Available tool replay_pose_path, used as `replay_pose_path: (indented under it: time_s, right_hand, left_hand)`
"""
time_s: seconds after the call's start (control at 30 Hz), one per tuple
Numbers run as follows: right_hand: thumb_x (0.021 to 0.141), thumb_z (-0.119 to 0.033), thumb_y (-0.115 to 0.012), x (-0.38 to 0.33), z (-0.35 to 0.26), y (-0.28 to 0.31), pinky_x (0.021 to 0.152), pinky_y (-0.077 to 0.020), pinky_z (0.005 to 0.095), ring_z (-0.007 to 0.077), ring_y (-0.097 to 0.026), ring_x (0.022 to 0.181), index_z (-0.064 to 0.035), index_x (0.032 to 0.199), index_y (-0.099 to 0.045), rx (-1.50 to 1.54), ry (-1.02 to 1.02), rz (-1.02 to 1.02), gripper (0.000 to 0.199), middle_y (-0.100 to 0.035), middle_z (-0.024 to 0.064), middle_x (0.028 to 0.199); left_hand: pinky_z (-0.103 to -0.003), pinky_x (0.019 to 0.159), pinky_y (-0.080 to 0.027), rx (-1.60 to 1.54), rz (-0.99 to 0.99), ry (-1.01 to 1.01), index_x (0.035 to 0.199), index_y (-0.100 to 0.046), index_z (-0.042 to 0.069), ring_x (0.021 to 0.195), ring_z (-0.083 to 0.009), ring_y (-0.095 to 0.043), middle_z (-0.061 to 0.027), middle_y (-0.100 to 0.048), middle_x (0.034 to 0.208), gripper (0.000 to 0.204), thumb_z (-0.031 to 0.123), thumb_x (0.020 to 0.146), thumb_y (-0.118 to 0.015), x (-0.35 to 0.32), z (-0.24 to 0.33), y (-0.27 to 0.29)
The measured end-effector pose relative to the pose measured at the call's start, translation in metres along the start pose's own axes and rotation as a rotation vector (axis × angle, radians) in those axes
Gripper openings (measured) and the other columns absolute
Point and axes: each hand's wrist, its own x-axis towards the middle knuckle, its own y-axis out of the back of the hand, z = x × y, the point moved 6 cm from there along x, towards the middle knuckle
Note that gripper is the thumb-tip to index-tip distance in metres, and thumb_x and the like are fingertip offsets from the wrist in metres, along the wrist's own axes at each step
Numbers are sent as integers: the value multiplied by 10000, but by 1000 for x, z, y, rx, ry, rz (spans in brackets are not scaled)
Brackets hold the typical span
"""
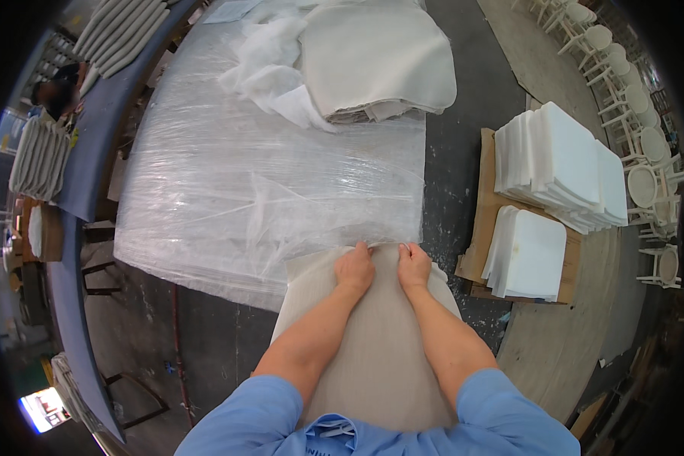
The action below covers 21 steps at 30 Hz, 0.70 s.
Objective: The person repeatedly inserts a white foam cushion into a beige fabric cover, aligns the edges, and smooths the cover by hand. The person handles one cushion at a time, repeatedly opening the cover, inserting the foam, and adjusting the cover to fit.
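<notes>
A beige piece of fabric [380,342] hangs from the near edge of the plastic-wrapped table [205,197] down toward my body. Its far edge is pinched in my left hand [355,267], the fingers curled closed. A short gap to the right, my right hand [414,267] is closed on the same edge, thumb on top. The cloth between both hands looks fairly taut. Farther back on the table lies a stack of beige fabric pieces [380,57], with crumpled white sheer material [270,64] beside it on the left.
On the right, white foam pads stand in a large stack [574,152] and a smaller stack [536,254] on cardboard [475,235]. Pale chairs [642,186] line the far right. At left runs a blue-topped bench [102,137] with cushions [42,159]; a person [61,91] is behind it.
</notes>
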Motion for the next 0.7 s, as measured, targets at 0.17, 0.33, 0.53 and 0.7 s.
replay_pose_path:
  time_s: [0.17,0.33,0.53,0.7]
  right_hand:
    - [900,-358,-653,10,6,16,707,-480,485,435,-638,793,-19,852,-643,-97,72,-213,343,-667,218,815]
    - [884,-389,-676,8,-11,41,840,-523,439,370,-687,970,-72,1028,-734,-382,46,-679,353,-731,168,999]
    - [909,-367,-651,22,25,56,920,-511,466,376,-657,1085,-101,1079,-738,-370,-190,-346,328,-713,167,1124]
    - [915,-323,-662,5,35,55,761,-496,430,351,-659,814,-38,947,-693,-215,-230,-83,288,-699,174,869]
  left_hand:
    - [-495,898,-512,119,-215,-76,1101,-691,81,1054,-368,-670,-201,-716,1078,408,438,941,-576,7,2,18]
    - [-471,919,-524,528,-506,-3,1182,-714,122,1133,-329,-659,-126,-724,1165,455,468,892,-660,8,-86,83]
    - [-508,873,-520,274,-56,120,1120,-712,94,1042,-369,-673,-151,-727,1087,396,421,965,-554,8,-114,78]
    - [-523,826,-517,195,57,219,1057,-664,67,971,-412,-677,-189,-718,1019,380,394,1022,-472,-1,-108,63]
